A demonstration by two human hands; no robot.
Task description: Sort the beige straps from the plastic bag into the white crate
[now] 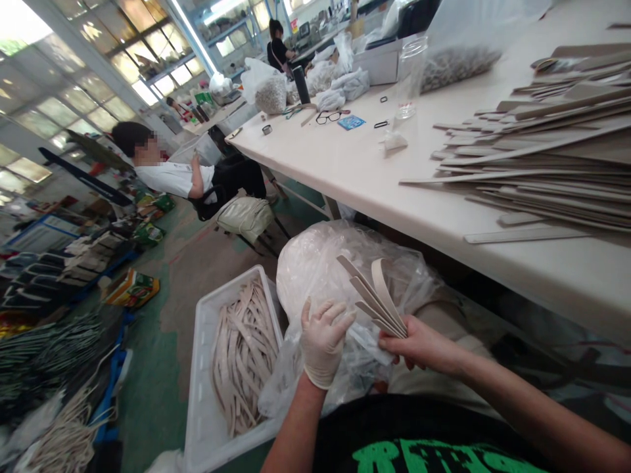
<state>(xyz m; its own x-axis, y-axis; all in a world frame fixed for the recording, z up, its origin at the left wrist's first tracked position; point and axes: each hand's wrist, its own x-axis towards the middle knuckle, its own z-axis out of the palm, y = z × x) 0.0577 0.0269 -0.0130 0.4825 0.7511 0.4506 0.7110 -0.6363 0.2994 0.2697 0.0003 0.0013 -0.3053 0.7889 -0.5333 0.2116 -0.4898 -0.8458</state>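
My right hand [419, 345], bare, is closed on a fanned bunch of beige strips [377, 292], which stick up and to the left over a clear plastic bag [315, 263] on my lap. My left hand [323, 341] wears a white glove. Its fingers are spread and rest against the bag's side, just left of the strips. Nothing is in it.
A white tray [202, 368] of beige strips [244, 351] sits on the floor at my left. The white table [355, 171] on the right holds a big stack of grey strips [552, 157], a clear jar [410, 75], glasses [328, 117] and bags. A seated person [172, 174] works ahead on the left.
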